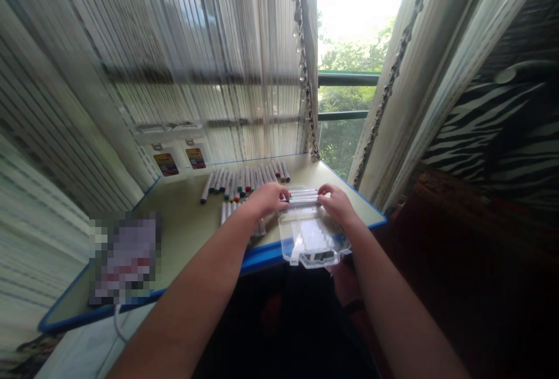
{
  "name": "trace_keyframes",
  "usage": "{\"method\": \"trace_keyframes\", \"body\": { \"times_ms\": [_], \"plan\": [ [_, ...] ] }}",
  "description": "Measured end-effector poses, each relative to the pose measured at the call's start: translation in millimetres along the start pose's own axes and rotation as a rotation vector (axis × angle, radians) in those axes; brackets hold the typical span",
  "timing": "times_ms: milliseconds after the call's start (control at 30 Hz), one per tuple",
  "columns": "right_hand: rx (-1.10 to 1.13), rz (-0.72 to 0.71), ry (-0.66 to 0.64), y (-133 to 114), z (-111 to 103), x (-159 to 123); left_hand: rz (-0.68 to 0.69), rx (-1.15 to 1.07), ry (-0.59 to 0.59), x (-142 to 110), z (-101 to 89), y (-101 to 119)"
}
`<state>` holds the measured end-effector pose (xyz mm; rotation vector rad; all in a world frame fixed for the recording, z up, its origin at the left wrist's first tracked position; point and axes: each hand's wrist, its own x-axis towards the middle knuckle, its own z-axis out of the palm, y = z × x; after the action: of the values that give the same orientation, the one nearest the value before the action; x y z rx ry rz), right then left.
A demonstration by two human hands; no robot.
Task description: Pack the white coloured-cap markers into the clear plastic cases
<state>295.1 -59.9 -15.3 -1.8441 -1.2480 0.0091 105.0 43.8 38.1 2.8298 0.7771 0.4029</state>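
Row of markers (302,197) — grasped at both ends by left hand (267,199) and right hand (336,204) | clear case (314,240) — positioned just below | loose markers (244,184) — laid on desk (174,239)

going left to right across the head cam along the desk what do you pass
blurred-out flat item → row of loose markers → left hand → markers between the hands → right hand → blue desk edge
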Motion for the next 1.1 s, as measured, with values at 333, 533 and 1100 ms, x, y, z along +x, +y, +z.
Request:
{"method": "trace_keyframes", "body": {
  "times_ms": [333,533,1100],
  "plan": [
    [0.052,0.043,-0.010,-1,-2,-1,0.004,-0.032,-0.022,4,7.0,-6],
    [0.072,0.071,-0.019,-1,-1,-1,0.011,-0.038,-0.024,4,6.4,-5],
    [0.202,0.190,0.005,2,1,8,0.001,-0.234,-0.008,-8,-26.9,-6]
  ]
}}
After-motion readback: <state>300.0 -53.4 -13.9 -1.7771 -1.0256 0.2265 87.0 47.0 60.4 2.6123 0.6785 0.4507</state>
